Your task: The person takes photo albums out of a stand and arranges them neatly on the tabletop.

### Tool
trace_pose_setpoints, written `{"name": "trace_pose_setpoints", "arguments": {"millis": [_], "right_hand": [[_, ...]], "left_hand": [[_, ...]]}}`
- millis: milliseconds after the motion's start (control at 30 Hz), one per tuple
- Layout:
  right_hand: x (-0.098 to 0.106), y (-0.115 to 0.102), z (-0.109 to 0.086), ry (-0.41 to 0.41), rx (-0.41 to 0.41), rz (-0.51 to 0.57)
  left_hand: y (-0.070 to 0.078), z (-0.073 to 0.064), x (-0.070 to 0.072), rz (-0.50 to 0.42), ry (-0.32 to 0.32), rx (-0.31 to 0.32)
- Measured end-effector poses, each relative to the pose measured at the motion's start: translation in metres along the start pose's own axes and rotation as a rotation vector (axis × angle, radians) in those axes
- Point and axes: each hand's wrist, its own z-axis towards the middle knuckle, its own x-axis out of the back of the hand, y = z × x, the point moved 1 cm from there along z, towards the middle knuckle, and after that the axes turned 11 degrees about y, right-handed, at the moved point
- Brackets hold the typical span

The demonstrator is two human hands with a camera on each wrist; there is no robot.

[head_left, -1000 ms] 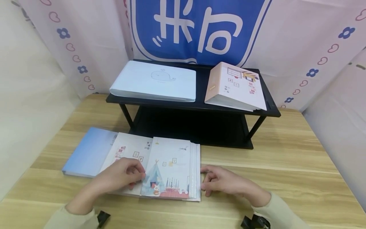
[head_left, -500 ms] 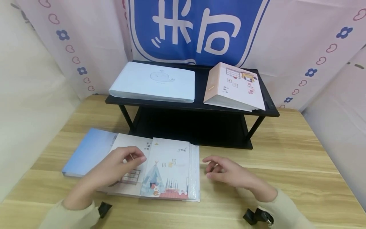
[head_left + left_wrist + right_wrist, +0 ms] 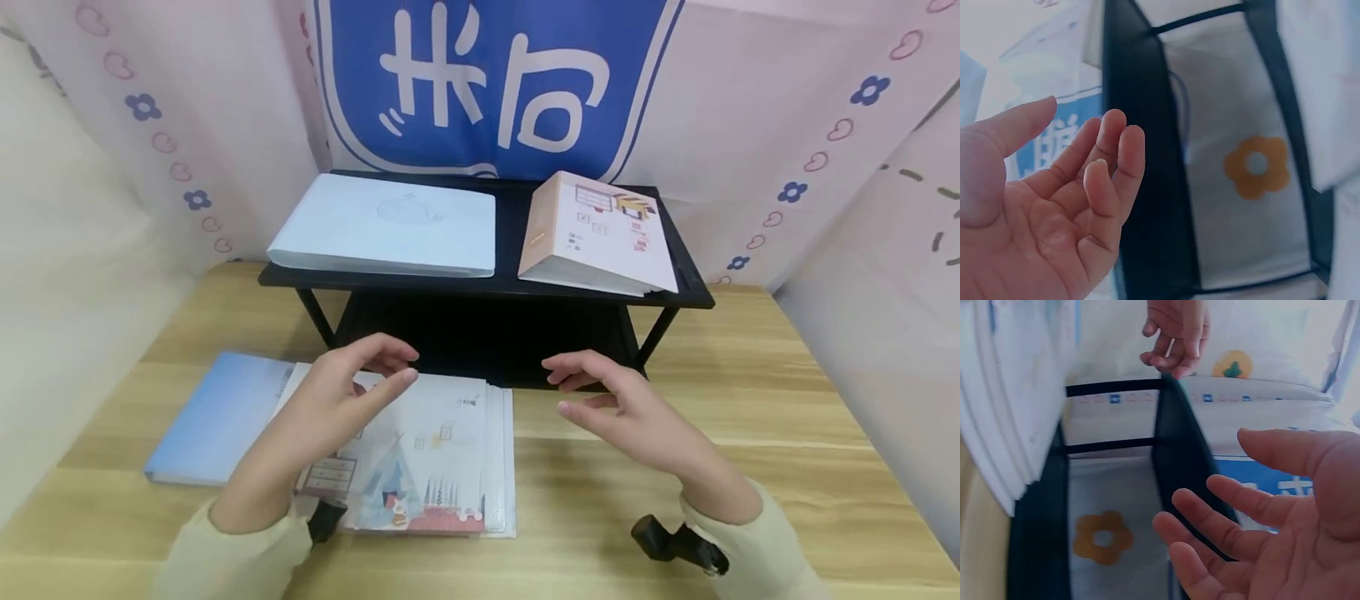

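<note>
An illustrated album (image 3: pixel 459 454) lies spread on the wooden table, its page showing a blue tent, with a blue cover (image 3: pixel 217 417) to its left. My left hand (image 3: pixel 337 400) hovers above the album's left page, fingers relaxed and holding nothing; it hides part of that page. To the right of the album my right hand (image 3: pixel 622 408) is raised over the table, thumb and fingers apart with nothing between them. In the left wrist view the left palm (image 3: pixel 1041 225) faces the camera, and the right wrist view shows the right palm (image 3: pixel 1285 550) likewise bare.
Behind the album stands a black two-tier rack (image 3: pixel 450 287). On its top shelf rest a pale blue whale album (image 3: pixel 390 225) and a pink-spined album (image 3: pixel 607 237) that is slightly spread. A printed curtain (image 3: pixel 720 108) hangs behind.
Both hands have lifted off the album's sides and moved up and forward; the right fingers left the page edge. The album stays in place while the head view tilts slightly.
</note>
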Motion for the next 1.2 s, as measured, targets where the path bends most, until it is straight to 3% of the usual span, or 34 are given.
{"name": "trace_pose_setpoints", "arguments": {"millis": [267, 500, 633, 967, 1200], "right_hand": [[0.023, -0.027, -0.003, 0.155, 0.13, -0.073], [0.033, -0.033, 0.0, 0.417, 0.263, 0.038], [0.038, -0.03, 0.005, 0.56, 0.295, 0.067], [0.047, -0.024, 0.012, 0.73, 0.224, 0.016], [0.052, -0.019, 0.015, 0.842, 0.165, 0.007]], "left_hand": [[0.028, 0.007, -0.002, -0.103, 0.098, -0.106], [0.041, 0.022, -0.014, -0.14, 0.143, -0.166], [0.046, 0.029, -0.021, -0.174, 0.164, -0.186], [0.06, 0.048, -0.045, -0.297, 0.253, -0.255], [0.068, 0.062, -0.062, -0.367, 0.303, -0.266]]}}
